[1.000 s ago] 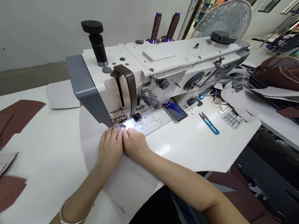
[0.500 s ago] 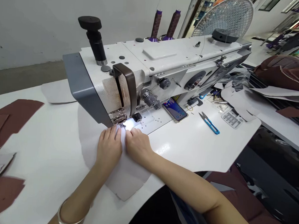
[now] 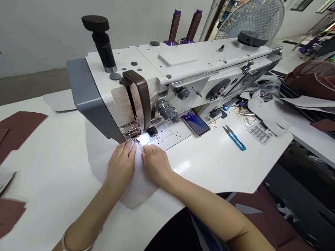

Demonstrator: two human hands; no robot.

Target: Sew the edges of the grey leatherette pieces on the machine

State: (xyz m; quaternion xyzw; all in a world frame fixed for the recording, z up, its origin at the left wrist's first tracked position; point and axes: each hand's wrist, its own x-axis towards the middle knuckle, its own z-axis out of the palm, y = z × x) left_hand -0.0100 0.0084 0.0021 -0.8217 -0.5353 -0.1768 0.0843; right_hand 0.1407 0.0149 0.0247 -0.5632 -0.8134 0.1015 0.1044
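Observation:
A pale grey-white fabric piece (image 3: 136, 193) lies under the needle area of a white sewing machine (image 3: 110, 96), lit by a small lamp. My left hand (image 3: 121, 166) rests flat on the fabric, fingers stretched towards the presser foot (image 3: 136, 140). On the right side, my right hand (image 3: 156, 162) has its fingers curled in and pinches the fabric's edge, close in front of the foot. The fingertips of both hands are near the needle, and a strip of fabric shows between them. The stitch line itself is too small to make out.
On the machine bed lies a phone (image 3: 196, 122), with blue thread snips (image 3: 234, 138) to its right. Brown pieces (image 3: 18, 132) lie on the left of the table. Two brown thread cones (image 3: 175, 27) and a fan (image 3: 253, 17) stand behind the machine.
The fabric has moved away from me under the presser foot, so its near corner lies further up the table. Both hands stay beside the needle, and the view has shifted slightly.

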